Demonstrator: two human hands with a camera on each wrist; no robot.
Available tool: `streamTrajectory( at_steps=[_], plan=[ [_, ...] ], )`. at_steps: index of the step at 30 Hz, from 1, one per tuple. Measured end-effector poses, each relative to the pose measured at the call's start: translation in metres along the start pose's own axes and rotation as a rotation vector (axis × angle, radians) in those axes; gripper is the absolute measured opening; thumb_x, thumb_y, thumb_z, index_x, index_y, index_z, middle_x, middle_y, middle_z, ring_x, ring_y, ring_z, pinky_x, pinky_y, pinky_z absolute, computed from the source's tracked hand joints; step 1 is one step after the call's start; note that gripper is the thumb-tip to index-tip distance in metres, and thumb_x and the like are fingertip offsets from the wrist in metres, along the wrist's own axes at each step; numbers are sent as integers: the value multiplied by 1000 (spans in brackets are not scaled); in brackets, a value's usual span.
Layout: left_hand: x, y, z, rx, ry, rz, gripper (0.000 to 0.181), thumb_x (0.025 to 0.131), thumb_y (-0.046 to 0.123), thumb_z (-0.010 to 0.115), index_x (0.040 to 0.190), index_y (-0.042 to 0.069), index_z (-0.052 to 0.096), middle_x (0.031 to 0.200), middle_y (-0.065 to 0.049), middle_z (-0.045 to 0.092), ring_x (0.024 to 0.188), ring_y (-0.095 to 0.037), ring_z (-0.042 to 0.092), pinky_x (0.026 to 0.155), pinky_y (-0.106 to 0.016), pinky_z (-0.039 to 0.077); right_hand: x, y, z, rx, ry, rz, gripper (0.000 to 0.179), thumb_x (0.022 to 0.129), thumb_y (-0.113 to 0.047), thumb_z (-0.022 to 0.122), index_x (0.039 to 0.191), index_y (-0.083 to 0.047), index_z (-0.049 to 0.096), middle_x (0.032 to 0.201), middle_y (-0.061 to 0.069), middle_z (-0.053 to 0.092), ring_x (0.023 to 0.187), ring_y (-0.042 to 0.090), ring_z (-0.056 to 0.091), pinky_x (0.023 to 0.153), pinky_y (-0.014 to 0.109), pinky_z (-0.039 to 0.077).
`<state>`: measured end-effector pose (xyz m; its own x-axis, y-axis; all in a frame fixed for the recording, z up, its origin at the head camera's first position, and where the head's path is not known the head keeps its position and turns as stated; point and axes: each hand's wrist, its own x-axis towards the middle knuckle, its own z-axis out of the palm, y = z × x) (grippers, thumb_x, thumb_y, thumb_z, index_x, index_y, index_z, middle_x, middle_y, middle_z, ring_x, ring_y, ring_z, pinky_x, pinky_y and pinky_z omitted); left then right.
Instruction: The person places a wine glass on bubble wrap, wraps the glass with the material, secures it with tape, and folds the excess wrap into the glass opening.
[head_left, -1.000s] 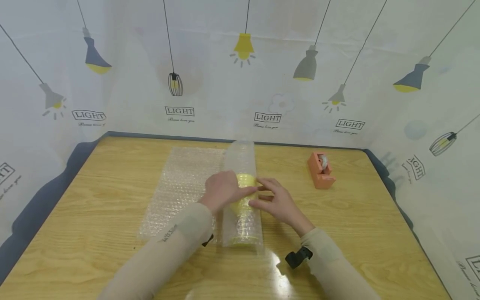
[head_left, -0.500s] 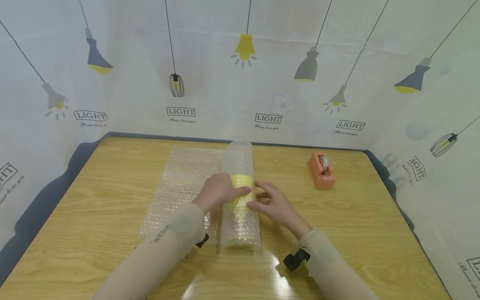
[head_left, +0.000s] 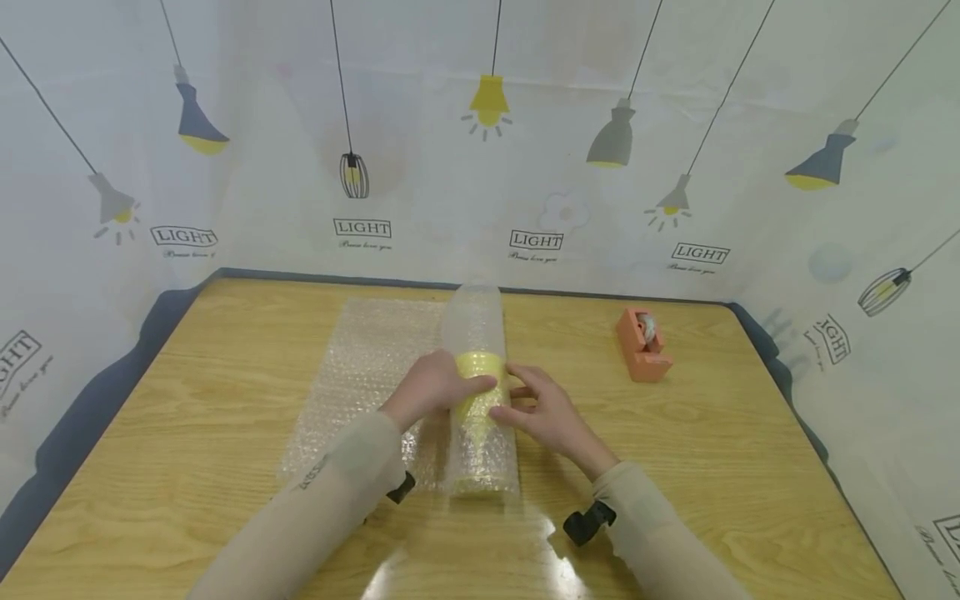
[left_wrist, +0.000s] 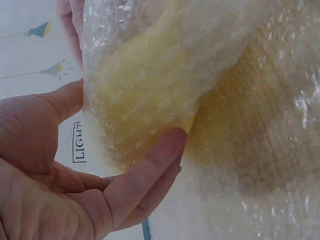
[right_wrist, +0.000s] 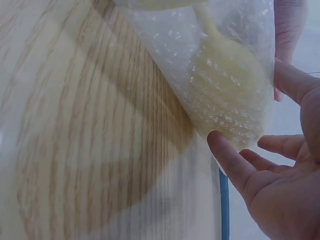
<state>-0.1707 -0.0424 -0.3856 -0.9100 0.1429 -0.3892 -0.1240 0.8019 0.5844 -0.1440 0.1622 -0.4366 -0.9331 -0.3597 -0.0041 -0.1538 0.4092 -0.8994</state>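
Observation:
A yellow object (head_left: pixel 480 398) lies inside a roll of bubble wrap (head_left: pixel 474 325), near the middle of the table; its exact kind is blurred by the layers. From the roll, the flat bubble wrap sheet (head_left: pixel 367 367) spreads out to the left. My left hand (head_left: pixel 433 385) holds the roll's left side, thumb across the top. On the other side my right hand (head_left: pixel 551 417) grips it with curved fingers and thumb. In the left wrist view, the left fingers (left_wrist: pixel 145 182) curl around the wrapped end. Right fingertips (right_wrist: pixel 216 142) touch the wrap in the right wrist view.
An orange tape dispenser (head_left: pixel 642 346) with a roll of tape stands at the back right of the wooden table (head_left: pixel 712 433). A printed cloth wall (head_left: pixel 420 167) with lamp drawings surrounds the table's back and sides.
The wrapped roll has shifted slightly left over the flat sheet, and both hands have moved left with it. The tape dispenser has stayed in place.

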Motion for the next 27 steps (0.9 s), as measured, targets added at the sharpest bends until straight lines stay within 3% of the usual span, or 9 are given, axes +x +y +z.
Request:
streamTrajectory(
  at_steps=[7,13,17,19,21,24,27],
  plan=[
    [2,-12,1,-96,4,5,67,88,59,74,110,-3,63,87,-8,64,75,-23,64,73,-40,59,0,-2,1,-18,-6,2,74,94,-16,77,156,1,40,155,24,40,127,43,58,100,41,57],
    [4,-23,-2,-194,-16,-2,74,87,58,76,124,-3,60,98,-10,69,88,-27,70,85,-49,61,1,-3,3,-31,-8,-30,72,94,-16,78,155,-3,43,155,21,41,125,41,60,100,42,57],
    [5,-27,-4,-220,-42,4,71,88,59,74,124,-1,62,98,-10,70,88,-27,70,87,-49,60,2,-3,3,-25,-16,-53,70,95,-17,77,155,-3,44,156,21,41,124,42,60,101,48,56],
    [5,-29,-6,-193,-50,1,65,89,61,73,114,2,65,92,-9,68,83,-24,68,83,-45,59,2,-3,3,-23,-17,-59,70,95,-17,77,155,-3,44,156,22,41,123,43,60,102,51,55],
    [6,-30,-6,-164,-58,-14,59,88,64,71,93,6,66,79,-5,63,72,-20,62,74,-39,57,2,-4,4,-22,-20,-64,70,95,-17,76,155,-3,44,156,22,40,123,43,60,102,52,55],
    [7,-32,-7,-122,-70,-47,59,88,68,69,68,14,53,64,2,48,58,-15,46,64,-33,49,2,-4,5,-21,-21,-69,70,95,-17,76,156,-3,43,157,22,38,122,43,60,102,51,55],
    [7,-33,-8,-126,-80,-62,60,88,67,69,64,15,50,63,3,46,57,-14,44,62,-31,48,3,-5,7,-15,-19,-72,71,94,-16,77,156,-4,43,157,22,38,122,43,60,102,51,55]
  ],
)
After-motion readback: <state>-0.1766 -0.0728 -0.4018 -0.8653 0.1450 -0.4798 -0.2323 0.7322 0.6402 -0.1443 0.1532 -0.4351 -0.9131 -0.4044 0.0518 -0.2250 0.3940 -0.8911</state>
